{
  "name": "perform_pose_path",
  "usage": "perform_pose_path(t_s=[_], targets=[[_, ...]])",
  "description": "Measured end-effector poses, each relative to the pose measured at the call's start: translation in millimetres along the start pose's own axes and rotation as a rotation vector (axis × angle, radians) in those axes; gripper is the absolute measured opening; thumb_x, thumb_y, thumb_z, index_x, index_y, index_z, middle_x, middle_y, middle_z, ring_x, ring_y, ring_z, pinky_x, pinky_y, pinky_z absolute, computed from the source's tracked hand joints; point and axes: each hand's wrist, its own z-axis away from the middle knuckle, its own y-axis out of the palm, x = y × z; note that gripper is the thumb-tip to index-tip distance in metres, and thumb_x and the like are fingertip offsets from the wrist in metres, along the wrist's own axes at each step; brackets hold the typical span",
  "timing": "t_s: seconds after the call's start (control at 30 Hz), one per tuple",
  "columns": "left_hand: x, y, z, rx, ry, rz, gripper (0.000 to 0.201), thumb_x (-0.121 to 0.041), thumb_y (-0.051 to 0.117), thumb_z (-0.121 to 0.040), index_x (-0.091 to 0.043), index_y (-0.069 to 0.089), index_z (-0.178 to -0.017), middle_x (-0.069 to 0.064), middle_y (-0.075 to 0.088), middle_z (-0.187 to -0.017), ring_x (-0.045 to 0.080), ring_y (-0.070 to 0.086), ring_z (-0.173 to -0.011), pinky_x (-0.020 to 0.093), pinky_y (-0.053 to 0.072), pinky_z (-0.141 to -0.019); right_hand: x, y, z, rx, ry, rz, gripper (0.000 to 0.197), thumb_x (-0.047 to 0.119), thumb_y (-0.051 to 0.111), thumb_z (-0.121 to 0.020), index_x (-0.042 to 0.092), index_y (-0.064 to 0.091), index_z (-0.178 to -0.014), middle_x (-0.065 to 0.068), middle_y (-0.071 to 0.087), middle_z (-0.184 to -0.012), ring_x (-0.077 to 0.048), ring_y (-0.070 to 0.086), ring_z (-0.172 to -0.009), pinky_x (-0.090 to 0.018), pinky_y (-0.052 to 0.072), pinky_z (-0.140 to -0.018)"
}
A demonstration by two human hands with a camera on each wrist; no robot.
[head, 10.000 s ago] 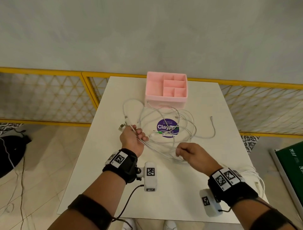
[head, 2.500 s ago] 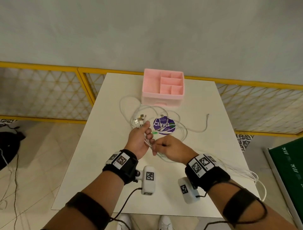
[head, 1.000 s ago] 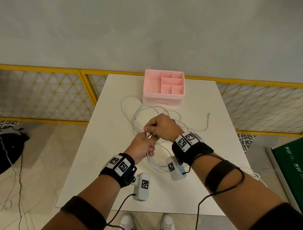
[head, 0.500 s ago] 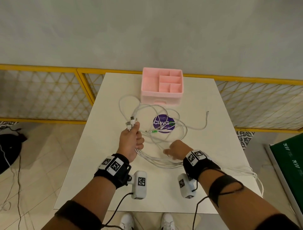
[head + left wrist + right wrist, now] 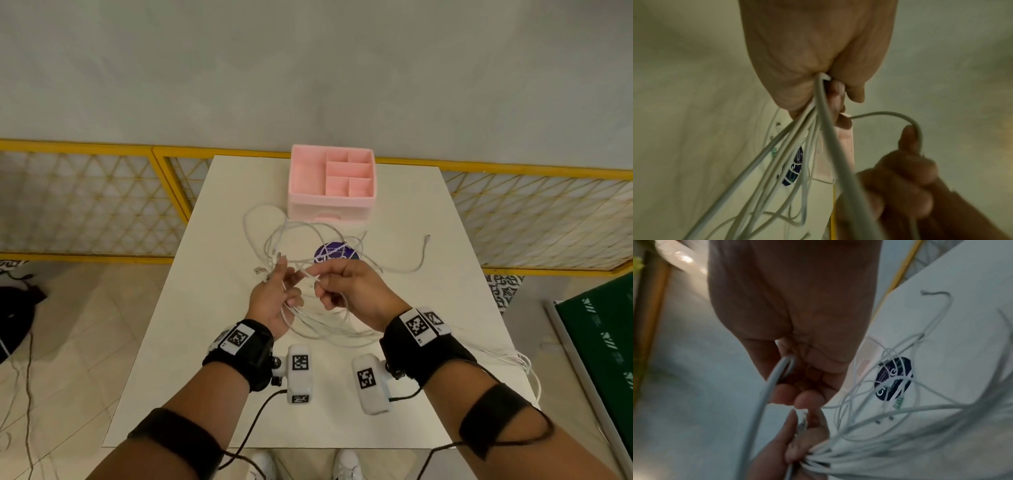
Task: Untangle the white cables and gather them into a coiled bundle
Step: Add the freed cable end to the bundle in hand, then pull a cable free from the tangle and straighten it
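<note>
Several white cables (image 5: 301, 236) lie tangled on the white table (image 5: 428, 308), in front of a pink organiser. My left hand (image 5: 282, 291) is raised over the table's middle, its fingers curled round a bunch of cable strands (image 5: 807, 129) that fan out of the palm, plug ends sticking out past the knuckles. Right beside it, my right hand (image 5: 329, 284) pinches a single cable (image 5: 774, 378); that strand arches from the left hand over the right thumb (image 5: 908, 138). One loose cable end (image 5: 426, 238) lies off to the right.
The pink organiser (image 5: 330, 202) with empty compartments stands at the table's far edge. A round purple sticker (image 5: 337, 255) sits under the tangle. More white cords (image 5: 517, 359) hang off the right table edge. A yellow lattice railing (image 5: 85, 205) runs behind; a green board (image 5: 609, 329) lies right.
My right hand has lifted off the table and come up to the left hand, now pinching one cable. The left hand has shifted right and nearer, still holding its bunch.
</note>
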Motion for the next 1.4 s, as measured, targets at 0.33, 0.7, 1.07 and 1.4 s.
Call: perform_pose_path(t_s=[0.33,0.7,1.07,1.4], targets=[[-1,5,7,0.058,0.079,-0.286,0.005,-0.007,0.066,-0.094,-0.004,0.066,-0.091,0.015,0.073,-0.089,0.006,0.03,-0.043,0.017,0.03,-0.039,-27,-16,-9,-0.091,0.258,0.217,0.027,0.007,0.051,-0.074,0.005,0.072,-0.09,-0.011,0.071,-0.082,-0.02,0.058,-0.061,-0.027,0.039,-0.056],[0,-2,26,0.185,0.072,-0.56,0.013,-0.003,0.073,-0.088,-0.005,0.061,-0.09,0.017,0.072,-0.085,0.009,0.031,-0.048,0.02,0.026,-0.043,4,-2,-51,-0.247,0.124,-0.176,0.013,0.01,0.06,-0.097,-0.001,0.066,-0.097,-0.015,0.066,-0.081,-0.021,0.059,-0.06,-0.028,0.052,-0.056],[5,-9,16,0.111,0.004,-0.314,0.012,-0.011,0.071,-0.091,-0.004,0.063,-0.097,0.017,0.074,-0.105,0.005,0.029,-0.044,0.016,0.03,-0.041,38,-13,-32,-0.196,-0.129,-0.127,0.016,0.006,0.052,-0.101,-0.002,0.064,-0.105,-0.013,0.059,-0.064,-0.024,0.061,-0.063,-0.032,0.049,-0.06],[-18,18,5,0.194,0.03,-0.103,0.022,-0.025,0.059,-0.1,-0.004,0.063,-0.099,0.013,0.074,-0.103,0.003,0.029,-0.039,0.015,0.029,-0.037,3,-16,3,0.088,-0.017,0.301,0.012,-0.003,0.059,-0.095,-0.008,0.068,-0.101,-0.013,0.065,-0.075,-0.015,0.06,-0.059,-0.022,0.051,-0.061]])
